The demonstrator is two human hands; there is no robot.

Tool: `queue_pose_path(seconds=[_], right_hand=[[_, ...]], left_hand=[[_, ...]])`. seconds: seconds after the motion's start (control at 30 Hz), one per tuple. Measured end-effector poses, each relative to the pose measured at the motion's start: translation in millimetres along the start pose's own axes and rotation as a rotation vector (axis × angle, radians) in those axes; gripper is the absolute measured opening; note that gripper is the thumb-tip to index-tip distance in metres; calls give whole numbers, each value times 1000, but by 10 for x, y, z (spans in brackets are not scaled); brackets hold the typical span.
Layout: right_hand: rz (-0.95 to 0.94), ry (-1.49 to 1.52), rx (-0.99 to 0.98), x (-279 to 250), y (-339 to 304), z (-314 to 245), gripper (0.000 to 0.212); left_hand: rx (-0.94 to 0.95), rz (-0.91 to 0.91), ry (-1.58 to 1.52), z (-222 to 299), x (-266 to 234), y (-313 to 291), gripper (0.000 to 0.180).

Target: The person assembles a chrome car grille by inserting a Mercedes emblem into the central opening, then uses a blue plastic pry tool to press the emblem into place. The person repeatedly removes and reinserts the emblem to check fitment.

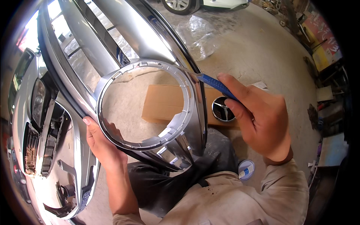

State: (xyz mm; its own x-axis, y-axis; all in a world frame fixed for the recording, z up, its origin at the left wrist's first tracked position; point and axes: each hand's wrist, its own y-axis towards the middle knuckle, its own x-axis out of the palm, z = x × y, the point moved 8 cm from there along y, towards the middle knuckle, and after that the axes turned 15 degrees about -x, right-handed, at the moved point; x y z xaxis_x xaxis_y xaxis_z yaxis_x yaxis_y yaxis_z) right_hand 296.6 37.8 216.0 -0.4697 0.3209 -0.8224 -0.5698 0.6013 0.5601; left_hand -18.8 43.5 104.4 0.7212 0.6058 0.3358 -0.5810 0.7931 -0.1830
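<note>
**Both grips occupied over here**

Biggest first: a silver car (22,80) with its front end partly stripped is well left of the left hand (103,144), and a pale silver curved bumper piece (79,144) stands between them.

Then the silver-and-chrome slatted grille (146,33), which is right in the left grip. That hand is wrapped around the lower left of the grille's round grey ring (150,144), fingertips showing through the opening. The slats run up and away from it.

Crinkled clear plastic sheeting (200,37) lies well beyond the right hand (258,116). A flat brown cardboard box (161,101) shows through the ring, between the two grips, and a round black badge with chrome trim (219,112) shows at its end, just behind the right fingertips.

Smallest: a slim blue-handled tool (217,85), pinched between right thumb and fingers. Its thin tip is at the ring's upper right; can't tell if it's touching.
</note>
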Motion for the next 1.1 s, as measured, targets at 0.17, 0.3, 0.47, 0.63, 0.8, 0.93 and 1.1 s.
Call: queue_pose_path(seconds=[0.17,0.3,0.47,0.63,0.8,0.93,1.1], right_hand=[[30,16,-25,-29,-32,-6,42],[7,-7,-18,36,-21,20,42],[29,2,-20,71,-24,16,42],[27,-78,-27,103,-11,-39,44],[12,-124,-23,158,5,-65,46],[21,-103,-20,176,4,-68,45],[55,-70,9,241,-84,0,45]], left_hand=[[1,4,0,-8,4,-24,44],[-8,-14,-2,-17,21,-30,44],[-11,-23,-10,-22,9,-37,45],[-5,8,-9,-14,13,-43,45],[-54,-47,42,-54,-90,19,39],[-71,-76,36,-88,-158,78,40],[-84,-49,43,-96,-148,92,41]])
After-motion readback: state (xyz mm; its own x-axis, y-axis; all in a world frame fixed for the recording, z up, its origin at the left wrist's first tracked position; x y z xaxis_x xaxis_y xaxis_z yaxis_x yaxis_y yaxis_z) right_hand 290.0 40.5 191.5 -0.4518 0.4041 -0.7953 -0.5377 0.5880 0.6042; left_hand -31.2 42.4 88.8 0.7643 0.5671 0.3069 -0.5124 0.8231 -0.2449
